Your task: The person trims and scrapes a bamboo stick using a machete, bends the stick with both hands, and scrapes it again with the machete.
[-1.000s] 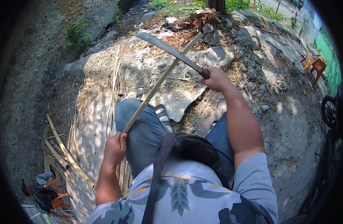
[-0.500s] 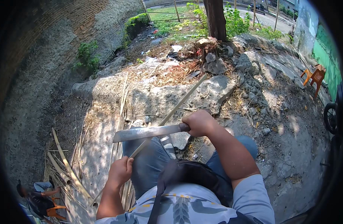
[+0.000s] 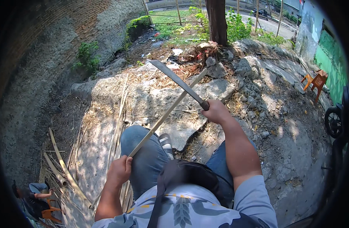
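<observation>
My left hand (image 3: 119, 170) is closed round the lower end of a long, thin bamboo strip (image 3: 161, 121). The strip slants up and away to the right, passing over my left knee. In my right hand (image 3: 216, 112) is the dark handle of a machete (image 3: 175, 79), fingers wrapped round it. Its long blade points up and to the left, crossing the strip near the strip's far part. Whether blade and strip touch there I cannot tell.
Bamboo poles (image 3: 66, 173) and thin strips lie on the left ground, near a seated person (image 3: 32, 197). A tree trunk (image 3: 217, 22) and broken concrete (image 3: 243, 68) stand ahead. Orange chairs (image 3: 317, 81) and a motorbike wheel (image 3: 334, 121) are at right.
My right hand has moved forward and right with the machete. The blade has swung from lying level near my knee to pointing up-left, farther along the strip. My left hand keeps its hold.
</observation>
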Motion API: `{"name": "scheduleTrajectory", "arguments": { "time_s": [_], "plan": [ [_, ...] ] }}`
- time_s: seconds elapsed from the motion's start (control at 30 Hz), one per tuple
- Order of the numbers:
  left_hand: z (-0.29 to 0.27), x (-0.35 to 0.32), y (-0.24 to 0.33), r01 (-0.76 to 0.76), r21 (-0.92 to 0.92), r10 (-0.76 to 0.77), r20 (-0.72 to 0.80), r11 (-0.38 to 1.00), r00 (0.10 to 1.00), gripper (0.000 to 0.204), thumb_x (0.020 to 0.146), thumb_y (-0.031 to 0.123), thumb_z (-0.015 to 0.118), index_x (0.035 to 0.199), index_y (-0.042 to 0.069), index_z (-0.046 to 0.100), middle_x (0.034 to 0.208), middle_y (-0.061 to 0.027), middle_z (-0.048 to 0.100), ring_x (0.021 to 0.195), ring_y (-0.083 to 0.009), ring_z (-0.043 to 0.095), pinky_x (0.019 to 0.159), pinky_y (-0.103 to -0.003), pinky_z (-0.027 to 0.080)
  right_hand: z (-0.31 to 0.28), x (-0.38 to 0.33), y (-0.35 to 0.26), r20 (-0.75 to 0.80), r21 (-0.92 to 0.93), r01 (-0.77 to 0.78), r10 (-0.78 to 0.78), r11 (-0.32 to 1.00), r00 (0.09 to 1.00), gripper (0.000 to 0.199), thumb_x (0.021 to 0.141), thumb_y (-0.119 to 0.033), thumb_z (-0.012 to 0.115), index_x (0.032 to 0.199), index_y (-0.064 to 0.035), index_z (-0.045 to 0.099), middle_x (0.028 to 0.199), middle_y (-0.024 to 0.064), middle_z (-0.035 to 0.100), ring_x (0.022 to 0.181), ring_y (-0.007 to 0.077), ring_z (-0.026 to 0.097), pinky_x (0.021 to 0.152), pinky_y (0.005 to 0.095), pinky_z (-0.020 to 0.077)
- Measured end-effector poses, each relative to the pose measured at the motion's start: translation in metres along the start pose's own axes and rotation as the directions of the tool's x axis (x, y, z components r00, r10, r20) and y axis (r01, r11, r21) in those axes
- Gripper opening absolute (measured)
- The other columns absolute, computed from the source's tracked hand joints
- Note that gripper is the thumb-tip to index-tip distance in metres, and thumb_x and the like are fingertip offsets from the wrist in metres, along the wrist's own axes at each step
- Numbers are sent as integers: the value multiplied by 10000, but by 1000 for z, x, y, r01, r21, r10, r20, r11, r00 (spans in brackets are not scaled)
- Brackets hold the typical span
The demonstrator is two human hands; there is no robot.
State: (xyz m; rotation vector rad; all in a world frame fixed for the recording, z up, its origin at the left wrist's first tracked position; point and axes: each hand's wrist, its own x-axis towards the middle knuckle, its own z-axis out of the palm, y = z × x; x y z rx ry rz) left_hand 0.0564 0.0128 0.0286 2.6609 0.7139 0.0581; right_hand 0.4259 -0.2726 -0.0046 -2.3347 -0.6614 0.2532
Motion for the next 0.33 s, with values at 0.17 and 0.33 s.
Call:
{"name": "scheduleTrajectory", "arguments": {
  "time_s": [0.17, 0.33],
  "plan": [
    [-1, -7, 3, -17, 29, 19, -61, 999, 998, 381, 1069, 365, 525, 909, 27, 596, 810, -260, 654, 807, -516, 629, 686, -569, 478, 21, -27, -64, 267, -398, 416, -331, 818, 905, 195, 817, -231, 721, 991, -145, 710, 935, 110, 744, 951, 322, 730, 857, 475, 567],
    [1, -11, 1, 13, 14, -12, -71, 1000, 997, 386, 1063, 379, 543, 918, 26, 600, 824, -262, 656, 836, -506, 638, 711, -572, 485, 13, -35, -93, 365, -369, 430, -297, 824, 882, 230, 796, -197, 732, 1021, -153, 712, 963, 102, 749, 992, 309, 734, 919, 454, 555]
  ]
}}
